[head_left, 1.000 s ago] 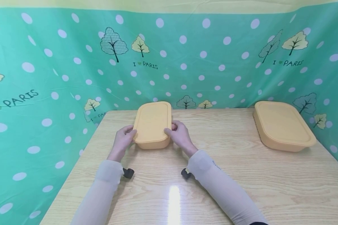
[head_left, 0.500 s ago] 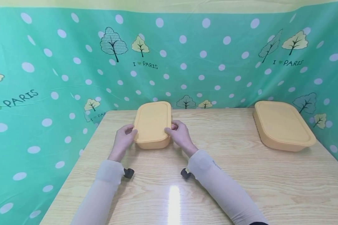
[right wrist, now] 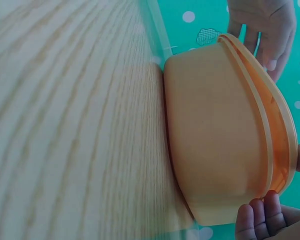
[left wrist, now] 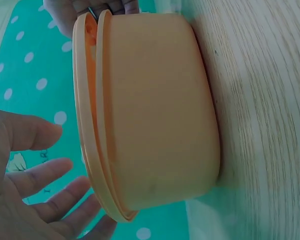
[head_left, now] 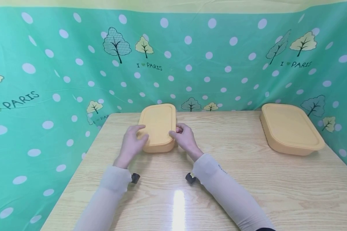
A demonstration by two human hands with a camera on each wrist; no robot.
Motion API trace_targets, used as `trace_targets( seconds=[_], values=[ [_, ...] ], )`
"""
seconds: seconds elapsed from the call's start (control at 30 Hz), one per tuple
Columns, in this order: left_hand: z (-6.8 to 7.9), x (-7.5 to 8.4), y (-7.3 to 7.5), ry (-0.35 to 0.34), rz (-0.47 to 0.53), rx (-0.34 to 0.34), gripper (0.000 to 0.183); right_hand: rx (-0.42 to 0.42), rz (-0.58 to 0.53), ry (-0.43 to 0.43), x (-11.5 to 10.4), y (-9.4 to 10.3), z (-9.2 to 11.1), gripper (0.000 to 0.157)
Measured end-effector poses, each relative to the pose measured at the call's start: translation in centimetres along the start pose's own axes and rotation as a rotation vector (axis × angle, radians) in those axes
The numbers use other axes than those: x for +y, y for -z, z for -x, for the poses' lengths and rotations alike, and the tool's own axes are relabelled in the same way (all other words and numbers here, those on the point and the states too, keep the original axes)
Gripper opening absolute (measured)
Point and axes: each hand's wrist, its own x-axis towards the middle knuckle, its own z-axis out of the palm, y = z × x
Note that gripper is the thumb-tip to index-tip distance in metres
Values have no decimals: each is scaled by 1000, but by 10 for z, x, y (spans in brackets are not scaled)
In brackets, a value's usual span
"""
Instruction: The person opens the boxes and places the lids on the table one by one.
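Observation:
A yellow plastic food box (head_left: pixel 159 149) sits at the back left of the table with its yellow lid (head_left: pixel 157 118) on top. Along the right side the lid's rim (right wrist: pixel 286 132) stands raised, and a gap shows between it and the box wall (right wrist: pixel 215 125). My right hand (head_left: pixel 186 138) pinches that raised edge, thumb on top and fingers beneath. At the left, my left hand (head_left: pixel 131 142) is spread with fingers apart over the lid's left edge. In the left wrist view, its fingers (left wrist: pixel 60 202) hold nothing.
A second, larger yellow lidded box (head_left: pixel 292 128) stands at the back right of the wooden table (head_left: pixel 219 134). A green dotted curtain (head_left: pixel 196 48) hangs behind and at both sides. Black wrist-worn pieces (head_left: pixel 190 178) hang from both sleeves.
My left hand has let go of the lid's left edge, spread its fingers and moved a little right over the lid. The right hand stays in place.

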Motion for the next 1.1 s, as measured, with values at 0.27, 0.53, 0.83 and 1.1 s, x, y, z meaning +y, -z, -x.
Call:
trace_targets(
  seconds=[0.27,0.53,0.83,1.1],
  values=[
    [4,7,-5,-159,-70,-12,38,0,5,8,1,0,0,51],
    [7,14,-9,-202,-138,-57,32,1,5,0,2,-1,-1,52],
    [9,20,-10,-300,-233,-95,21,0,14,0,0,-1,0,51],
    [13,27,-12,-406,-346,-149,28,1,18,14,1,-1,0,49]
  ],
)
